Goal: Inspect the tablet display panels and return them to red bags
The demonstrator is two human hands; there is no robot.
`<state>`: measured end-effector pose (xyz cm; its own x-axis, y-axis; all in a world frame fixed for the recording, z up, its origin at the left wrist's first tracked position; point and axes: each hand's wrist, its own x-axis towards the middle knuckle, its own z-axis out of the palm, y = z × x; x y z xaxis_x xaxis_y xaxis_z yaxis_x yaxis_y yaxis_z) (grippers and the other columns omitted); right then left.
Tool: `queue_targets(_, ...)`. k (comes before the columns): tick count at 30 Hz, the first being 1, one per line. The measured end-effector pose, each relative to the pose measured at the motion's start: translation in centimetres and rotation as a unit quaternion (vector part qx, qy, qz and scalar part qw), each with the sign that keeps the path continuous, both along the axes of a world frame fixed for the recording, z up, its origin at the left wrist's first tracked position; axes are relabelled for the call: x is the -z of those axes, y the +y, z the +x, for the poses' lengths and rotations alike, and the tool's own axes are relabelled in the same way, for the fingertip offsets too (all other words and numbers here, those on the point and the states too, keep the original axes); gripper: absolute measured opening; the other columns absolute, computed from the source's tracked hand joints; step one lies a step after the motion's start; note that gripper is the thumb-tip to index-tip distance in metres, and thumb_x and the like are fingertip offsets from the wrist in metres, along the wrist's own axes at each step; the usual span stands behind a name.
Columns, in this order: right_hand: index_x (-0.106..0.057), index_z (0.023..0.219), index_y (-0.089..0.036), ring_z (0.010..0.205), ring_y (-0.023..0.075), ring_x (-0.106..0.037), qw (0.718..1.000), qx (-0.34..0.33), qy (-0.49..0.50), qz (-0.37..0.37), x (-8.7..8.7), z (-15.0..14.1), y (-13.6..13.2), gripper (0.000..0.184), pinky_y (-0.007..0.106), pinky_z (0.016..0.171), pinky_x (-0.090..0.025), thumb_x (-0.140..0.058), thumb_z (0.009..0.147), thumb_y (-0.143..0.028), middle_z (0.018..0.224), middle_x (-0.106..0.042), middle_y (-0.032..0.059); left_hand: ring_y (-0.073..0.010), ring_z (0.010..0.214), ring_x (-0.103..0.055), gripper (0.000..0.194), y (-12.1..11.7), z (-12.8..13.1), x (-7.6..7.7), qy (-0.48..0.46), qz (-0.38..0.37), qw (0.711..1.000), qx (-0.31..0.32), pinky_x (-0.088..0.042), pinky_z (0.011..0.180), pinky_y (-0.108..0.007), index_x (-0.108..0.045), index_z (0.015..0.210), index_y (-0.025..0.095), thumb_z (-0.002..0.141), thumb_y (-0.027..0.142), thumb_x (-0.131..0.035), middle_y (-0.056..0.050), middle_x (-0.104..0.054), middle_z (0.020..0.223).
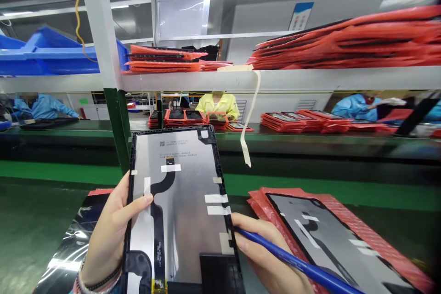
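My left hand (110,229) grips the left edge of a grey display panel (182,211) with a black frame, a black flex cable and several white tape strips; the thumb lies on its back. The panel stands tilted up in front of me. My right hand (265,257) holds a blue pen-like stick (303,266) and rests against the panel's right edge, the stick's tip at the frame.
To the right lies a stack of similar panels on red bubble bags (344,239). A shiny film sheet (72,248) lies at left. A white-and-green post (113,101) stands behind the panel; tape (250,115) hangs from the shelf. Workers sit across the green conveyor (310,142).
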<state>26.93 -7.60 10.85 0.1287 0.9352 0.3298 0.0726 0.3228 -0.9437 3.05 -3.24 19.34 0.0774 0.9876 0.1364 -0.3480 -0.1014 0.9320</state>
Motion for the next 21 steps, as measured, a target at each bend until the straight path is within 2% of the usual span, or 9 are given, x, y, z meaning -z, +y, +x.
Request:
queue_targets(4,-0.075,0.101,-0.025,0.083,0.0271,-0.069,0.999,0.029,-0.035,0.018,0.2,0.4,-0.5,0.035,0.036,0.073,-0.057,-0.068,0.078,-0.050,0.090,-0.074,0.0081,-0.0213,0.107,-0.066,0.055,0.0,0.1,0.1,0.003,0.002,1.000,0.005,-0.056,0.079,-0.022,-0.057,0.127,0.029,0.075,0.020,-0.074,0.000,-0.071,0.116)
queue_targets(8,-0.076,0.097,-0.025,0.072,0.0246,-0.068,0.998,0.036,-0.055,0.021,-0.6,-0.4,-0.7,0.035,0.034,0.066,-0.057,-0.069,0.076,-0.052,0.078,-0.072,0.0060,-0.0219,0.112,-0.063,0.056,-0.2,0.0,0.2,0.003,0.007,1.000,0.008,-0.055,0.080,-0.021,-0.056,0.128,0.029,0.075,0.020,-0.074,0.000,-0.070,0.118)
queue_targets(10,-0.077,0.094,-0.025,0.074,0.0256,-0.068,0.997,0.061,-0.050,0.014,-1.0,-1.1,-0.8,0.037,0.035,0.068,-0.056,-0.069,0.075,-0.056,0.079,-0.072,0.0058,-0.0210,0.110,-0.064,0.057,-0.2,0.0,0.3,0.013,0.011,1.000,0.004,-0.055,0.080,-0.020,-0.055,0.128,0.030,0.076,0.022,-0.074,0.001,-0.070,0.119)
queue_targets(14,-0.076,0.091,-0.027,0.093,0.0287,-0.066,0.988,0.154,-0.020,-0.007,-1.9,-2.3,-1.0,0.039,0.036,0.079,-0.053,-0.069,0.072,-0.061,0.096,-0.073,0.0061,-0.0187,0.104,-0.065,0.059,-0.4,0.1,0.7,0.041,0.024,0.999,0.015,-0.053,0.084,-0.021,-0.053,0.131,0.033,0.077,0.025,-0.074,0.002,-0.067,0.123)
queue_targets(16,-0.076,0.081,-0.026,0.086,0.0271,-0.065,0.986,0.161,-0.035,-0.013,-2.6,-2.6,-1.0,0.034,0.034,0.075,-0.052,-0.069,0.073,-0.059,0.086,-0.072,0.0049,-0.0181,0.095,-0.067,0.063,-0.8,0.2,0.9,0.061,0.024,0.997,0.028,-0.055,0.079,-0.022,-0.050,0.134,0.033,0.076,0.027,-0.074,0.000,-0.067,0.123)
queue_targets(18,-0.071,0.066,-0.025,0.067,0.0220,-0.059,0.987,0.145,-0.067,-0.009,-3.3,-2.8,-0.8,0.033,0.031,0.061,-0.049,-0.067,0.075,-0.056,0.065,-0.062,0.0020,-0.0171,0.083,-0.068,0.067,-1.1,0.2,1.1,0.084,0.021,0.996,0.025,-0.055,0.070,-0.022,-0.046,0.138,0.032,0.076,0.030,-0.074,-0.002,-0.068,0.120)
queue_targets(21,-0.058,0.052,-0.023,0.049,0.0137,-0.034,0.989,0.101,-0.106,0.000,-4.2,-2.7,-0.4,0.040,0.027,0.046,-0.030,-0.063,0.079,-0.052,0.050,-0.034,-0.0034,-0.0160,0.076,-0.067,0.071,-1.3,0.4,1.0,0.090,0.019,0.995,0.024,-0.054,0.065,-0.022,-0.042,0.140,0.031,0.076,0.031,-0.074,-0.004,-0.069,0.117)
